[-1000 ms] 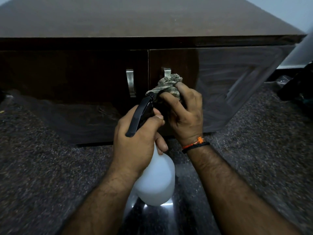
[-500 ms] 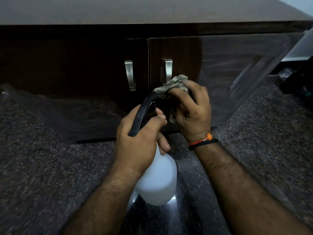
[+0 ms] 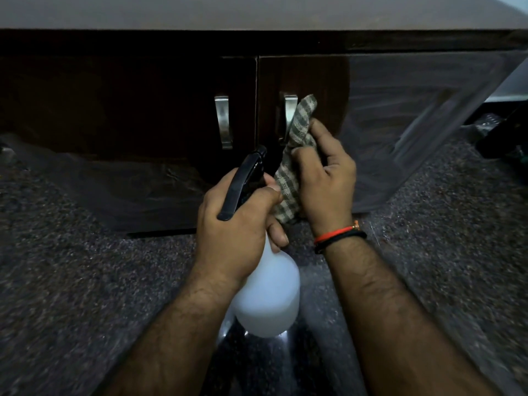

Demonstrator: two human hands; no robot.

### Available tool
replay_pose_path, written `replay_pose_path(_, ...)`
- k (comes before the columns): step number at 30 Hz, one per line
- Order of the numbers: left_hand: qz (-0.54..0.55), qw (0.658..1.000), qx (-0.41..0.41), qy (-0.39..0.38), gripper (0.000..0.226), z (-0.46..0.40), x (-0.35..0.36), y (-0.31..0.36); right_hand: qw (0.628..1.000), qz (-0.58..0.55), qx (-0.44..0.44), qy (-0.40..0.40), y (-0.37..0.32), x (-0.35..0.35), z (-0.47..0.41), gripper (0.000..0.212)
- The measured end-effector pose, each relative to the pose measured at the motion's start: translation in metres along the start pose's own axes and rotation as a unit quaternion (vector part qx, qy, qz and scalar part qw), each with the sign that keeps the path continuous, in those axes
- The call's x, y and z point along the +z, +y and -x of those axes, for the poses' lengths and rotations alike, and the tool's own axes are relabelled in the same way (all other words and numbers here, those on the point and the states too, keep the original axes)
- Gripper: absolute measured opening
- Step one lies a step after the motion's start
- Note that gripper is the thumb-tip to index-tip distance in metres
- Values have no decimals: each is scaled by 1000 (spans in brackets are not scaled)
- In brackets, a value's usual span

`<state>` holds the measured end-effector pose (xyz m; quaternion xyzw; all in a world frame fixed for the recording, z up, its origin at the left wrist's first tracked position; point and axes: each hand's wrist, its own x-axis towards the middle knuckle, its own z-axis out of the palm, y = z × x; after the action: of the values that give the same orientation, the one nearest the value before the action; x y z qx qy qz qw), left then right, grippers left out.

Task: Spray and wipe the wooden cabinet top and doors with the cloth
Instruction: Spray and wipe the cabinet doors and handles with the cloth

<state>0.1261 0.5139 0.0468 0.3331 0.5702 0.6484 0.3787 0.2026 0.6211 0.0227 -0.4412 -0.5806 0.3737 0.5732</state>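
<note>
A dark wooden cabinet fills the upper view, its top (image 3: 257, 12) seen edge-on. Two doors meet at the middle: the left door (image 3: 114, 124) and the right door (image 3: 400, 110), each with a metal handle (image 3: 223, 121) (image 3: 289, 110). My left hand (image 3: 234, 224) grips a white spray bottle (image 3: 265, 295) by its black trigger head (image 3: 243, 184), nozzle toward the doors. My right hand (image 3: 325, 181) holds a checked cloth (image 3: 297, 144), stretched upright beside the right handle. The bottle's neck is hidden by my left hand.
The speckled dark stone floor (image 3: 85, 281) spreads below and reflects the doors. Dark objects (image 3: 503, 138) lie on the floor at the far right. A pale wall strip (image 3: 511, 84) shows past the cabinet's right end.
The cloth was bunched in my right hand and now hangs stretched out lengthwise. My right hand shifted right and slightly down from the handle. The view dropped, showing less of the cabinet top.
</note>
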Motion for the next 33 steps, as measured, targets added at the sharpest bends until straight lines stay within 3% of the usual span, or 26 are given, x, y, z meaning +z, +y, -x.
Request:
replay_pose_path(4, 7, 1000, 0, -4, 6, 2, 4, 3, 979, 186, -80, -13, 8, -10, 0, 40)
replay_pose_path(6, 10, 1000, 4, -7, 6, 4, 4, 6, 965, 249, -80, -30, 17, -13, 14, 37)
replay_pose_path(9, 16, 1000, 16, -7, 8, 3, -1, 10, 976, 184, -113, -14, 20, -13, 31, 35)
replay_pose_path(13, 26, 999, 20, 19, 3, 3, -13, 15, 964, 158, -210, 33, -1, 6, 32, 30)
replay_pose_path(19, 18, 998, 27, 52, 15, 3, -28, 23, 889, 291, -335, 113, -31, 21, -5, 20)
replay_pose_path(24, 25, 998, 17, 61, 13, 5, -31, 26, 853, 403, -321, 86, -14, 24, 9, 10)
replay_pose_path(33, 19, 999, 13, 48, 4, 7, -36, 24, 877, 378, -286, 79, -3, 28, 18, 12)
